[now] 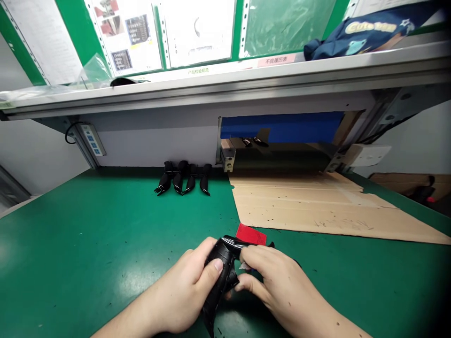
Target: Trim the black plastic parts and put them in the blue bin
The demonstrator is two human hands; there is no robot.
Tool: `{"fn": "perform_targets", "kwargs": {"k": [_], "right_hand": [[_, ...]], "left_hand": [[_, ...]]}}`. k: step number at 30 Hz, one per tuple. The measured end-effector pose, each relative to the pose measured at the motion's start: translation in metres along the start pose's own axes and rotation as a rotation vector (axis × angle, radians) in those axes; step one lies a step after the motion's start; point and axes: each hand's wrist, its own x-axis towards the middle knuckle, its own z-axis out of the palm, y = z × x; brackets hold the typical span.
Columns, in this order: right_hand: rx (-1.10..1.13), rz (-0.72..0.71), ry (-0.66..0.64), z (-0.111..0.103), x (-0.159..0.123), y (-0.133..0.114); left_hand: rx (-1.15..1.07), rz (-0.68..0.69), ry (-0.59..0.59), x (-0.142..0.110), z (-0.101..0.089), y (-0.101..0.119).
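My left hand [183, 288] is wrapped around a curved black plastic part [220, 272], thumb pressed on its upper side, low in the middle of the green table [88, 244]. My right hand [275, 281] pinches the same part at its upper end, fingers curled; a small pale bit shows under its fingertips. A red card [251, 234] lies on the table just behind both hands.
Several similar black parts [183, 180] lie in a row by the back wall. A flat cardboard sheet [317, 202] covers the table's right side, leading into a conveyor opening [278, 155]. A shelf [225, 82] overhangs, with a power strip [92, 139] at left.
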Motion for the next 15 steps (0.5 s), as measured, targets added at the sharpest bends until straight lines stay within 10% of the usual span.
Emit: {"fn": "perform_targets", "kwargs": {"k": [10, 15], "right_hand": [[0.315, -0.062, 0.16, -0.014, -0.002, 0.003], [0.158, -0.335, 0.287, -0.021, -0.006, 0.005]], "left_hand": [[0.135, 0.032, 0.123, -0.001, 0.002, -0.014], [-0.078, -0.06, 0.018, 0.006, 0.004, -0.011]]}}
